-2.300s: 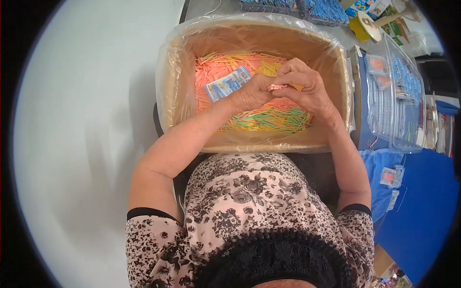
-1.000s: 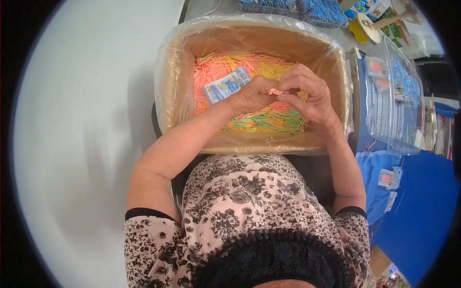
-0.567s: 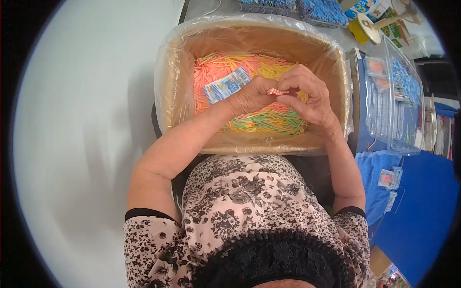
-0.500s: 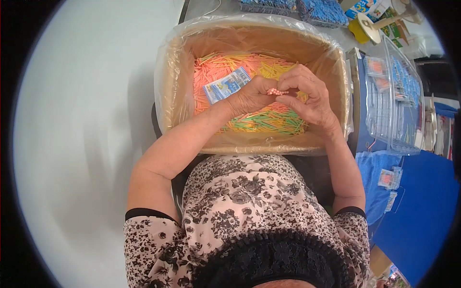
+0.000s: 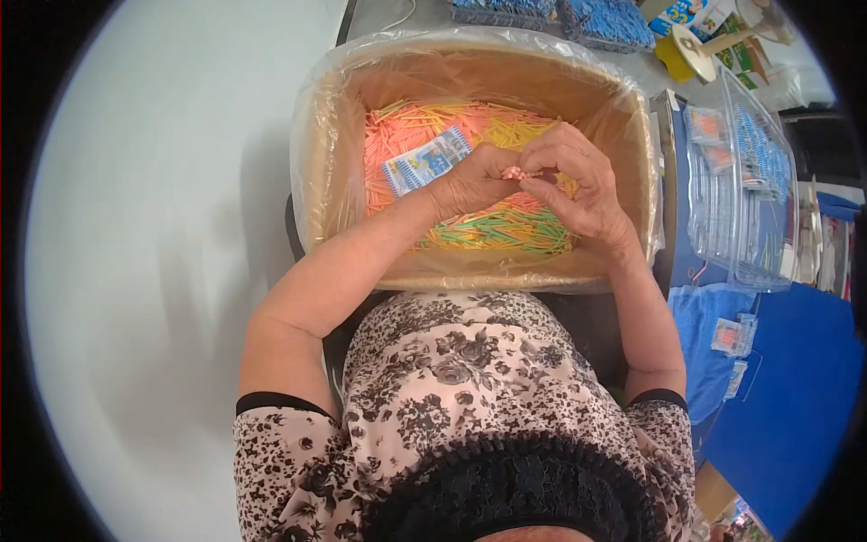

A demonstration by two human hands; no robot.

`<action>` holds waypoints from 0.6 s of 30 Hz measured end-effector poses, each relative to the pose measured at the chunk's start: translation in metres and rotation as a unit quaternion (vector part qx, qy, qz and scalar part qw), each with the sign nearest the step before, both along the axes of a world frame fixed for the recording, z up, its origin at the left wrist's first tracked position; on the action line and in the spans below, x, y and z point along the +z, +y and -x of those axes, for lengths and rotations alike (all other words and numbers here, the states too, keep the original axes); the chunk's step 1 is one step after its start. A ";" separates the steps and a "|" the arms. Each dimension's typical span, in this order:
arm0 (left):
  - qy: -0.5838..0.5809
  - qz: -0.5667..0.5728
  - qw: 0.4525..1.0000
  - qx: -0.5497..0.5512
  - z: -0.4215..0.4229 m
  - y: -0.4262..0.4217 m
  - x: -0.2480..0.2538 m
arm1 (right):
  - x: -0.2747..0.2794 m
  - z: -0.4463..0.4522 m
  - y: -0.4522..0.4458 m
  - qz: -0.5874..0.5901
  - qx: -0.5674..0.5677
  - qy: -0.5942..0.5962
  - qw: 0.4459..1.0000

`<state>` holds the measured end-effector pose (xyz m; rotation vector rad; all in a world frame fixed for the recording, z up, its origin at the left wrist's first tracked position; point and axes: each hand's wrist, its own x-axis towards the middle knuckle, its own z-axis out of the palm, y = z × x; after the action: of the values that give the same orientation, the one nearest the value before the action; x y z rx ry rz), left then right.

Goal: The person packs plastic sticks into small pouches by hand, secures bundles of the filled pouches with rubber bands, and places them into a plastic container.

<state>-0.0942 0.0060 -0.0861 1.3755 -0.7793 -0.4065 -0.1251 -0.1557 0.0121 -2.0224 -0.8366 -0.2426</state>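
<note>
My left hand (image 5: 476,181) is closed around a bundle of thin pink sticks (image 5: 513,172), whose ends poke out toward my right hand. The thumb and fingers of my right hand (image 5: 581,176) pinch at those ends, close beside the left fist. Both hands are over a cardboard box (image 5: 330,181) lined with clear plastic. Loose pastel sticks (image 5: 506,233) in pink, yellow, orange and green cover the bottom of the box. On the pink ones, left of my hands, lie blue-and-white printed packets (image 5: 426,161). The palms and most of the held bundle are hidden.
Right of the box is a clear plastic tray (image 5: 736,230) with filled packets in it. A blue cloth (image 5: 700,334) hangs below it, with a few packets (image 5: 733,337) nearby. Containers of blue pieces (image 5: 607,23) and a yellow-and-white tool (image 5: 691,54) stand at the back.
My right fingers have shifted very slightly at the ends of the pink sticks. My left hand keeps its grip, and the box and packets are where they were.
</note>
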 end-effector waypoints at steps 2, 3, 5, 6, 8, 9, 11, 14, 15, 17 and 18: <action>-0.007 0.001 1.000 0.010 0.001 0.000 0.002 | -0.001 -0.001 0.000 0.006 0.006 -0.013 1.000; -0.011 0.002 1.000 0.015 0.001 0.000 0.003 | -0.002 -0.002 0.000 0.013 0.013 -0.027 0.999; -0.011 -0.004 1.000 0.012 0.001 0.001 0.005 | -0.003 -0.002 0.000 0.019 0.019 -0.039 0.999; -0.009 -0.013 1.000 0.009 0.000 0.002 0.008 | -0.003 -0.003 -0.001 0.017 0.015 -0.040 0.999; -0.009 -0.019 1.000 0.006 0.000 0.002 0.008 | -0.004 -0.003 -0.001 0.019 0.009 -0.044 0.999; -0.003 -0.017 1.000 0.007 0.000 0.001 0.007 | -0.004 -0.003 -0.001 0.018 0.009 -0.044 0.999; 0.003 -0.006 1.000 0.011 0.002 -0.001 0.006 | -0.006 0.001 0.001 0.029 -0.004 -0.032 0.999; 0.010 -0.051 0.999 0.002 0.001 -0.001 0.010 | -0.006 0.001 0.008 0.070 -0.037 -0.060 0.995; 0.014 -0.074 0.997 -0.002 0.001 0.000 0.011 | -0.006 0.000 0.012 0.107 -0.063 -0.096 0.988; -0.009 -0.043 0.999 -0.005 0.002 0.000 0.003 | -0.011 0.001 0.016 0.140 -0.087 -0.130 0.978; -0.034 -0.013 0.999 -0.011 0.000 0.001 -0.002 | -0.017 -0.002 0.018 0.182 -0.081 -0.155 0.968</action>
<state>-0.0946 0.0074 -0.0880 1.4121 -0.8484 -0.3894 -0.1233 -0.1382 -0.0053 -2.4427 -0.9608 -0.5421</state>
